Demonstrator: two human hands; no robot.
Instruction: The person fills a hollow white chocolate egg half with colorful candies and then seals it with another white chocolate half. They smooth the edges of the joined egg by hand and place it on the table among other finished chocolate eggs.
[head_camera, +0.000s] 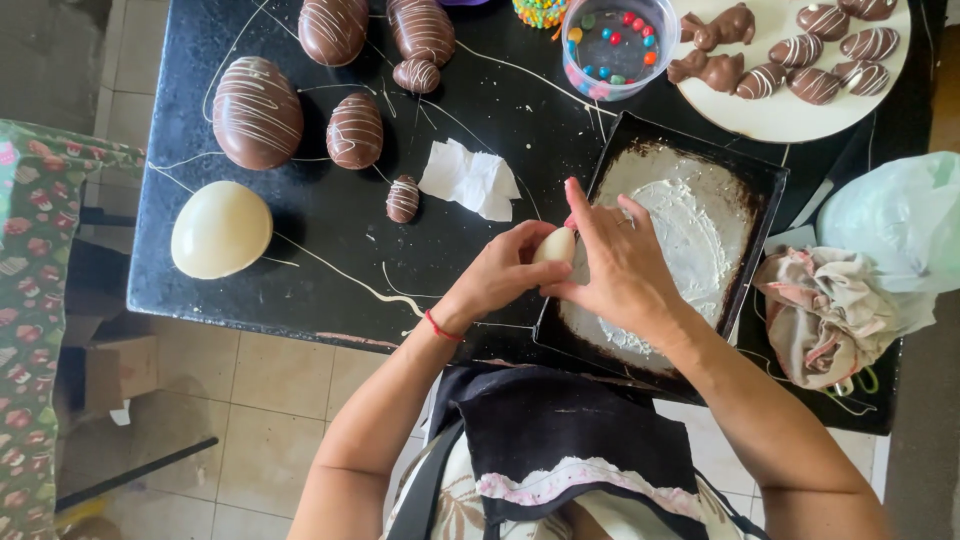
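Observation:
Both my hands meet over the front left corner of a dark baking tray (760, 190) smeared with white chocolate. My left hand (495, 275) and my right hand (620, 262) together hold a small white chocolate egg (556, 246) between the fingers. A red string bracelet circles my left wrist. A ring shows on my right hand.
On the black table (330, 280) lie a large white egg (221, 229), several striped brown chocolate eggs (257, 112), a crumpled white paper (470, 178), a clear tub of coloured candies (618, 45), a round plate (790, 115) of chocolate figures and small eggs, a rag (822, 315) and a plastic bag (900, 225).

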